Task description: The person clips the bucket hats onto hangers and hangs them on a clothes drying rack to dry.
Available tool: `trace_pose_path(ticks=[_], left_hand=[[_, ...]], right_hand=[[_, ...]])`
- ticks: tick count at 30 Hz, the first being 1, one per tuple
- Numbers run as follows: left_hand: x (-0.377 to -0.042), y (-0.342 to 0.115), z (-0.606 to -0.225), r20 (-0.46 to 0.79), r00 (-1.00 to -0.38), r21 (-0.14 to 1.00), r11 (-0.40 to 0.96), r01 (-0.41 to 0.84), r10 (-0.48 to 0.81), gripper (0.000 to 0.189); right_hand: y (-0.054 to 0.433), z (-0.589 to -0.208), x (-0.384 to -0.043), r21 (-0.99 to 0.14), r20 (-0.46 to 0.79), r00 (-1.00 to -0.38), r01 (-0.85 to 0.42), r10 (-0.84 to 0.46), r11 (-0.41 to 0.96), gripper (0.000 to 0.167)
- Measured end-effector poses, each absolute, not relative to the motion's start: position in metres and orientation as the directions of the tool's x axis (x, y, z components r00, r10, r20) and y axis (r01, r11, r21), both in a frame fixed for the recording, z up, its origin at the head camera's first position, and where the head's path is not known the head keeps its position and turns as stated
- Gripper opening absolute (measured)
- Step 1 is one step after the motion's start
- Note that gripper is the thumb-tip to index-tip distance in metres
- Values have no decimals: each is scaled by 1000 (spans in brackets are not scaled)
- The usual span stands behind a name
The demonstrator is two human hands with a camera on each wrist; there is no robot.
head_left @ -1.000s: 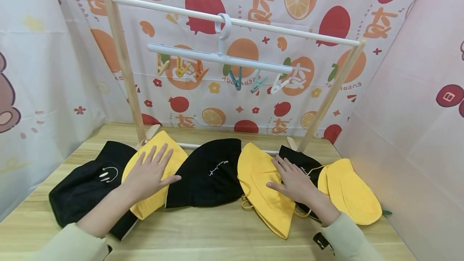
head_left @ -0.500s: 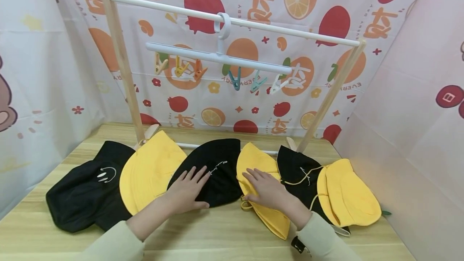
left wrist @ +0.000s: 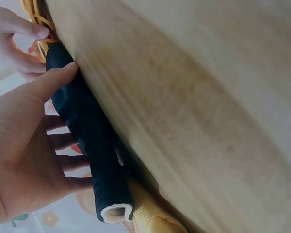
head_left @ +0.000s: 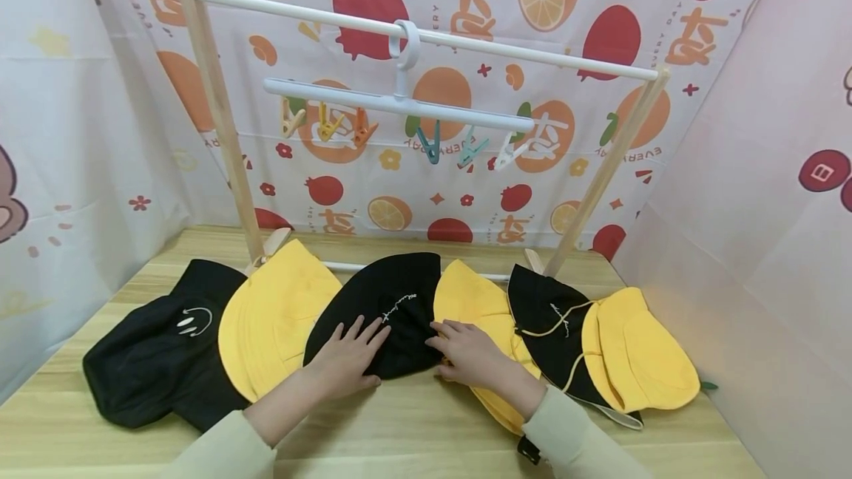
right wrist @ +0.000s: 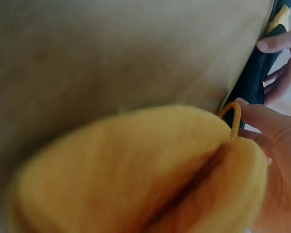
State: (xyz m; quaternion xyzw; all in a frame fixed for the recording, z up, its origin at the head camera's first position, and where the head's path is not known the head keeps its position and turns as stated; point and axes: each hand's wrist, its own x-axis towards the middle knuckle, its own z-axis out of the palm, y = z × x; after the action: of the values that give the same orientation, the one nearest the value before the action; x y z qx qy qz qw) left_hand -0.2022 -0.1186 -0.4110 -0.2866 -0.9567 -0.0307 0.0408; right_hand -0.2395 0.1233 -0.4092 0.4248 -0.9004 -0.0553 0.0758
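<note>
A row of folded bucket hats lies across the wooden table. In the head view, my left hand [head_left: 346, 361] rests on the near left part of the middle black hat [head_left: 406, 294], fingers spread over the cloth. The left wrist view shows its thumb against the near edge of that black hat [left wrist: 82, 116]. My right hand [head_left: 475, 353] lies over the yellow hat [head_left: 466, 290] to the right, fingertips by the border with the black hat. Up close in the right wrist view, a cord loops from this yellow hat [right wrist: 126, 155] near the right thumb [right wrist: 262, 116].
At the left lie a black hat with a smiley [head_left: 153, 346] and a yellow hat [head_left: 266, 324]. A black hat [head_left: 546, 316] and another yellow hat [head_left: 646, 353] lie right. Behind stands a rack [head_left: 299, 12] with a clip hanger [head_left: 399, 103].
My left hand has moved right from the left yellow hat to the middle black hat. The right hand has shifted left and nearer, off the right black hat's edge. The hats stay nearly in place.
</note>
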Motion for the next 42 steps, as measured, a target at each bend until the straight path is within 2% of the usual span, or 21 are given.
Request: trace_pose_path(ticks=[7,14,22,31,37,42], left_hand=[[-202,-118,-412,97,-831,36,832,553,548,69],[-201,-119,-409,64,-840,88,835,543,539,68],[-203,-119,-408,8,-851,146,842,520,525,67],[-206,-120,-410,-7,-855,160,844,512,519,68],[-207,-121,-412,-12,-853,180,840,512,522,70],[-206,-121,-411,-23,-859,203,844,496,511,72]], right_hand=[[117,-414,-241,261,93,-630,-732,-771,629,38],[104,-411,-240,362,31,-680,-676,-733,642,36],[93,-409,-243,453,55,-674,-641,-736,620,16],[93,-409,-242,392,75,-725,-610,-685,689,15],[93,-404,-241,386,67,-716,-624,-695,680,11],[93,-394,-239,319,101,-713,-637,-694,702,13]])
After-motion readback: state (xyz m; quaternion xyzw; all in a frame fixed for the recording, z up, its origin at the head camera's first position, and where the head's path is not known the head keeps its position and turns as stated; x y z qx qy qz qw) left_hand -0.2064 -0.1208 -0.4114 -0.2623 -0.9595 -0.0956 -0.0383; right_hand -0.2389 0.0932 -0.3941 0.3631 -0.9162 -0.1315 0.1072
